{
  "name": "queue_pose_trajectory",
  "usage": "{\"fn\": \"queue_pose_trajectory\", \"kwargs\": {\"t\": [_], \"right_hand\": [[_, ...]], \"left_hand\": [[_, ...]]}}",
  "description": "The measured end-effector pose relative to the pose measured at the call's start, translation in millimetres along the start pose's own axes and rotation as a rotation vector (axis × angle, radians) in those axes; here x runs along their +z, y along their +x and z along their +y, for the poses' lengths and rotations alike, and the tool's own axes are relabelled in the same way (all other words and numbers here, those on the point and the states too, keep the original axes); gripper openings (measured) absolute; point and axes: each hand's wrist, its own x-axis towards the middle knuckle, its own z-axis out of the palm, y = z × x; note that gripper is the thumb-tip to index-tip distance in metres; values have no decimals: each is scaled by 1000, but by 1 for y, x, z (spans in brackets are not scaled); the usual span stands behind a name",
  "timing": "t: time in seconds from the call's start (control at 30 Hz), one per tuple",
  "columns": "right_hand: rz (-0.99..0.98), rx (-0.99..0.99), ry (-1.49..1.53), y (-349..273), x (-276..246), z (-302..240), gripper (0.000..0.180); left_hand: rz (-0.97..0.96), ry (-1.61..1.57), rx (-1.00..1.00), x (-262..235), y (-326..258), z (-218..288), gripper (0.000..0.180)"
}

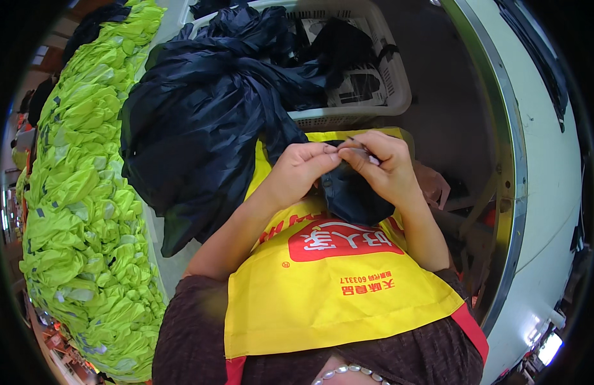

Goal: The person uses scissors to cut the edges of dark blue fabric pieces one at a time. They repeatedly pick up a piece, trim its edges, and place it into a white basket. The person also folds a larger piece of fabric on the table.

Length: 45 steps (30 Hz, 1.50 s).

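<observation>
My left hand (298, 172) and my right hand (385, 168) meet fingertip to fingertip above my lap. Both are closed in a pinch at the upper edge of a small dark navy cloth piece (356, 196). The cloth hangs below them over my yellow apron (323, 314). A small pale bit shows among the right fingers, and a thin dark tip sticks up by them; what these are I cannot make out. Just left of my left hand, a large heap of dark navy fabric (194, 122) spills down from a white plastic basket (400, 96).
Bright yellow-green garments (85, 212) lie in a long, thick pile on the left. On the right, a pale tabletop (547, 212) with a metal-edged rim curves past my elbow. A pinkish bag (432, 185) sits low beyond my right forearm. More dark cloth (342, 48) lies in the basket.
</observation>
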Motion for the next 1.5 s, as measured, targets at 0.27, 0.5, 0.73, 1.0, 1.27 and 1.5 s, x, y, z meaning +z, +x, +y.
{"fn": "queue_pose_trajectory", "kwargs": {"t": [0.27, 0.5, 0.73, 1.0, 1.27, 1.5], "right_hand": [[343, 314, 922, 3, -24, 24, 13], [201, 597, 875, -11, -17, 72, 19], [223, 777, 649, -11, 1, 135, 16], [88, 842, 653, -3, 4, 143, 15], [73, 1001, 599, -17, -3, 165, 18], [-87, 938, 505, 21, 35, 183, 19]], "left_hand": [[778, -280, 309, -145, -56, 97, 8], [1681, -741, 944, -387, -212, 77, 23], [330, -539, 545, -64, -9, 96, 30], [-998, 326, 218, 155, -22, 67, 59], [-971, 801, 510, 178, 17, 72, 25], [-774, -3, 1393, 224, 12, 110, 11]]}}
